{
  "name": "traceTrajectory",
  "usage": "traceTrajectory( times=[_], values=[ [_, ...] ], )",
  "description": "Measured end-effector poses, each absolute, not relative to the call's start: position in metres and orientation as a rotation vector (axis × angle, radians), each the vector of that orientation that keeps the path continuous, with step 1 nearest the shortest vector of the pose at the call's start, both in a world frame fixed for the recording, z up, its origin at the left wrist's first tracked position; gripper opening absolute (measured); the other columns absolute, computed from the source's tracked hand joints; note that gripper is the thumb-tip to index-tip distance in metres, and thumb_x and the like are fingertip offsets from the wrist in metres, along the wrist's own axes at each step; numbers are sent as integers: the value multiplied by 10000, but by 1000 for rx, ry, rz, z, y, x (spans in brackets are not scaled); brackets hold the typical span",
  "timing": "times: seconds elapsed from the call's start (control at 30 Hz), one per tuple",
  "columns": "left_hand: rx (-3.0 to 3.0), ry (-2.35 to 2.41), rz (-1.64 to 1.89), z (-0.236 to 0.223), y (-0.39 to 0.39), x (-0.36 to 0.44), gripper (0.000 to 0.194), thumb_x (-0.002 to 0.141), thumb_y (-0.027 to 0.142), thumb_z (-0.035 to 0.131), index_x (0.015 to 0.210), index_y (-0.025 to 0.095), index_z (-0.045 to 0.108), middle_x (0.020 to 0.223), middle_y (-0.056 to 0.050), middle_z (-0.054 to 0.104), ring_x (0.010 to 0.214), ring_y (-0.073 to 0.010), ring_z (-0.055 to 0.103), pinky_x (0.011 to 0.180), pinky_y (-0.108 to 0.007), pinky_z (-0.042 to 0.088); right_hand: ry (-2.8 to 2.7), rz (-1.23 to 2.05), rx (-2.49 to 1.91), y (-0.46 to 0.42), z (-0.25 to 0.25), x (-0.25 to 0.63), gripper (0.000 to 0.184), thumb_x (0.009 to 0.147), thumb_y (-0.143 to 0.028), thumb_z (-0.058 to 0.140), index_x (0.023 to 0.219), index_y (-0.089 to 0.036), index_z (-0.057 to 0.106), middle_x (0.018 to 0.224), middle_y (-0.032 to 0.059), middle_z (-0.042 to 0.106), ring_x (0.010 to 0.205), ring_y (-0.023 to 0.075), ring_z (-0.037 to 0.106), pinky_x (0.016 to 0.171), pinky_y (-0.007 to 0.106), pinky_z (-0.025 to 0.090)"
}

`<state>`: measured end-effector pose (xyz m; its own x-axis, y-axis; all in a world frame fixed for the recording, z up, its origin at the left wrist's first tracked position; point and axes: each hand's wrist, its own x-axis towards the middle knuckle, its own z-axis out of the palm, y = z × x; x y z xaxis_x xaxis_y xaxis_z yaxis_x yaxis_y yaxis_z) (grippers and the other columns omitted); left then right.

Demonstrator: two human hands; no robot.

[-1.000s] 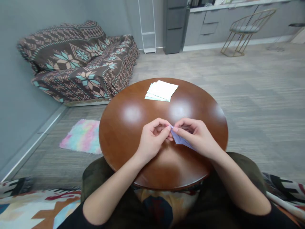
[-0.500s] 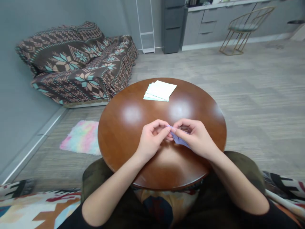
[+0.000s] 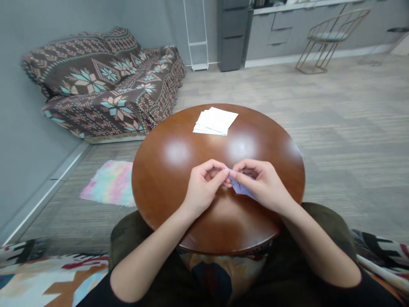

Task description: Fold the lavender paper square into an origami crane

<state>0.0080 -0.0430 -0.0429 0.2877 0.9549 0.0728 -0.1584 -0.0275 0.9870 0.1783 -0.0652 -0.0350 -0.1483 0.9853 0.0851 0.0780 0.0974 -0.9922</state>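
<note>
Between my hands is a small piece of folded purple paper (image 3: 242,189), held just over the near half of the round brown table (image 3: 159,187). My left hand (image 3: 204,183) pinches the paper's upper left tip between thumb and index finger. From the other side my right hand (image 3: 260,181) grips it, thumb on top and fingers curled behind. Much of the paper is hidden by the right thumb and palm, so its full folded shape cannot be made out.
Several pale square sheets (image 3: 217,120) lie fanned in a stack at the table's far side. A sofa with a patterned cover (image 3: 111,85) stands to the left, a fluffy pastel rug (image 3: 110,183) on the floor before it. A gold-framed chair (image 3: 329,37) is at the far right.
Both hands keep the same grip on the purple paper, with no visible movement. Only the camera view has shifted very slightly.
</note>
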Motion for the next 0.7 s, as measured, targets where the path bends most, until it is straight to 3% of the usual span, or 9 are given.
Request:
traceTrajectory(
  times=[0.7],
  values=[
    [1143, 833, 1079, -50, -41, 6, 211, 820, 326, 787, 866, 133, 716, 679, -22, 707, 613, -130, 677, 646, -255, 615, -1341, 1214, -1149, -61, -43, 179, 233, 845, -384, 764, 793, -164, 706, 708, 22, 705, 616, 137, 592, 574, 253, 453]
  ],
)
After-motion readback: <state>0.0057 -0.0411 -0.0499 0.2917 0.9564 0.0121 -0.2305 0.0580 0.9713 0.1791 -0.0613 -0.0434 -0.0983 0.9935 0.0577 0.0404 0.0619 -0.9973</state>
